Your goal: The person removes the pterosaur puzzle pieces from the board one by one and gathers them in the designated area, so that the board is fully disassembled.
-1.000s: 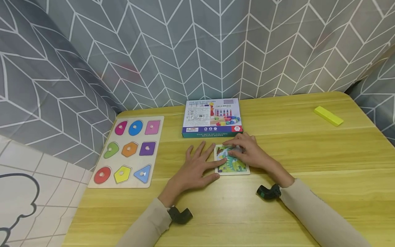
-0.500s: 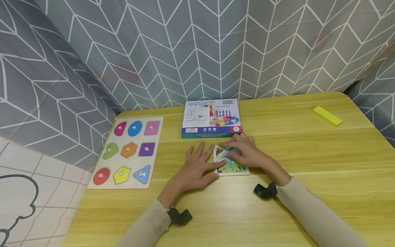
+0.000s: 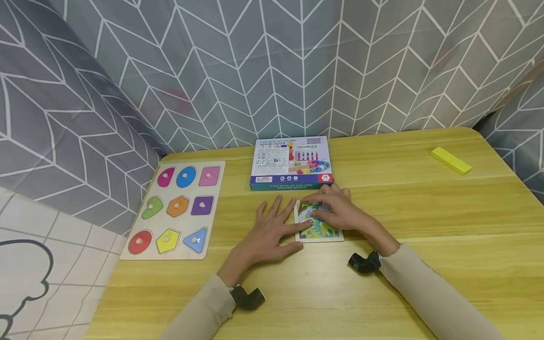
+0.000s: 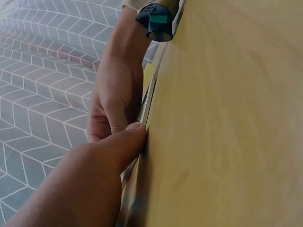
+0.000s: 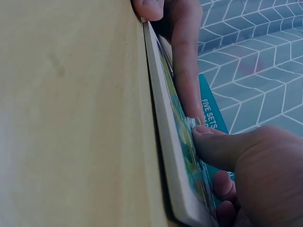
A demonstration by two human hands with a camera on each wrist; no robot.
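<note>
A small jigsaw puzzle (image 3: 319, 230) with a green and blue picture and a pale frame lies flat on the table. My left hand (image 3: 265, 236) rests beside it with spread fingers. Its index finger reaches onto the picture, and the thumb is at the puzzle's lower left edge. From the right, my right hand (image 3: 337, 210) bends over the upper part of the puzzle and hides it. Its thumb (image 5: 213, 142) presses on the picture in the right wrist view, close to the left index fingertip (image 5: 191, 106). No raised piece shows between the right thumb and index finger.
Right behind the puzzle lies a bead toy box (image 3: 291, 163). At the left is a wooden peg board (image 3: 172, 212) with several coloured shapes. A yellow block (image 3: 451, 160) lies at the far right of the wooden table (image 3: 403, 203). A grey patterned curtain (image 3: 297, 71) hangs behind.
Over the last second, my right hand has shifted slightly left across the puzzle, its thumb and index finger moving with it. My left hand stays in place.
</note>
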